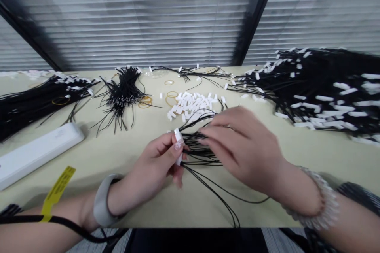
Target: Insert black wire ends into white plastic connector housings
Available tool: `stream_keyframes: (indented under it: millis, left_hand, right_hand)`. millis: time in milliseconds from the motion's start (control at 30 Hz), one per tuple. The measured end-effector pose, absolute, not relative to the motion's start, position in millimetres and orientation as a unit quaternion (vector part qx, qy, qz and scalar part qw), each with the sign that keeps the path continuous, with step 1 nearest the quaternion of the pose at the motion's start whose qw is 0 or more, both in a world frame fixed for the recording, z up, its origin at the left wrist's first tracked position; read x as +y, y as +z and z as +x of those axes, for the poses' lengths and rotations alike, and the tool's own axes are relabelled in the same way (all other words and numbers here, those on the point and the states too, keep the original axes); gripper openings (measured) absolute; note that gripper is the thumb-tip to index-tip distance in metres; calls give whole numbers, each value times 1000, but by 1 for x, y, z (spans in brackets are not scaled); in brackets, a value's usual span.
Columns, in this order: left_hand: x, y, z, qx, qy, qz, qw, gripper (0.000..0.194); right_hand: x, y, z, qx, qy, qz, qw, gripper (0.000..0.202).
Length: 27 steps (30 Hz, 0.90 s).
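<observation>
My left hand pinches a long white connector between thumb and fingers. Several thin black wires run out of its right side, and a few loop down to the table's front edge. Over those wires is my right hand, its thumb and fingers drawn together; it is slightly blurred, and whatever lies between the fingertips is hidden. Just behind the hands lies a heap of small white connector housings.
Bundled black wires and yellow rubber bands lie behind at left. A white box-like device sits left. Large piles of black wires with white ends cover the right. Window blinds rise behind the table.
</observation>
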<state>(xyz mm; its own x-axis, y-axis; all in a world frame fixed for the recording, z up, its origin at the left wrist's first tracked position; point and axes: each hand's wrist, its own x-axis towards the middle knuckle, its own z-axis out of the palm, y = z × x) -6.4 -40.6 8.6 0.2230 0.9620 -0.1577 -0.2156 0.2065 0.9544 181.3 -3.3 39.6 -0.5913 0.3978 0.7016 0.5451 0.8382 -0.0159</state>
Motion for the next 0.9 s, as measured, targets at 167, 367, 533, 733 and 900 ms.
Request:
stream_keyframes:
  millis: [167,367,533,733,900]
  left_hand:
    - [-40,11,-8,457,488,450,592,19]
    - [-41,12,-7,464,501,452,574,19]
    - [-42,16,-5,462,483,490,560,20]
    - [-41,17,-7,480,458,512,546,20]
    - [-41,18,-5,483,469,494,551,20]
  right_hand:
    - [-14,47,182,-902,5,-288,323,23]
    - [-17,40,175,-924,175,-318,121,25]
    - [-14,44,175,-878,308,-346,119,33]
    - [-12,44,172,-822,394,-397,111,38]
    - [-12,41,172,-869,294,-385,100,30]
